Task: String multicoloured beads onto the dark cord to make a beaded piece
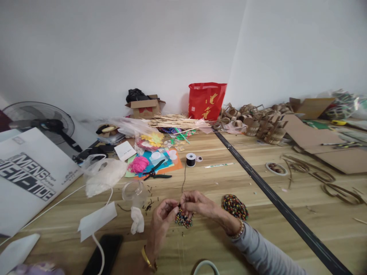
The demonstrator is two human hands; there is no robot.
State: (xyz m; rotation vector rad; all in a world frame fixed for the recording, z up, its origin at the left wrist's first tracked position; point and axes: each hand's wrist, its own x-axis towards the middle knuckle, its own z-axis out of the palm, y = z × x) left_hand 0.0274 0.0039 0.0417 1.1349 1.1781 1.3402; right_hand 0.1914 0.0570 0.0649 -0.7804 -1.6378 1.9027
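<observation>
My left hand and my right hand meet fingertip to fingertip over a small heap of multicoloured beads on the wooden table. A thin black cord runs from a white-rimmed spool down to my right fingers, which pinch it. The left thumb and forefinger are pressed together, but what lies between them is too small to make out. Right of my right wrist lies a coiled pile of strung beads.
Black pliers and pink yarn lie back left. A clear plastic jar, crumpled tissue and a dark phone are on the left. Small woven baskets stand back right, beyond a black strip.
</observation>
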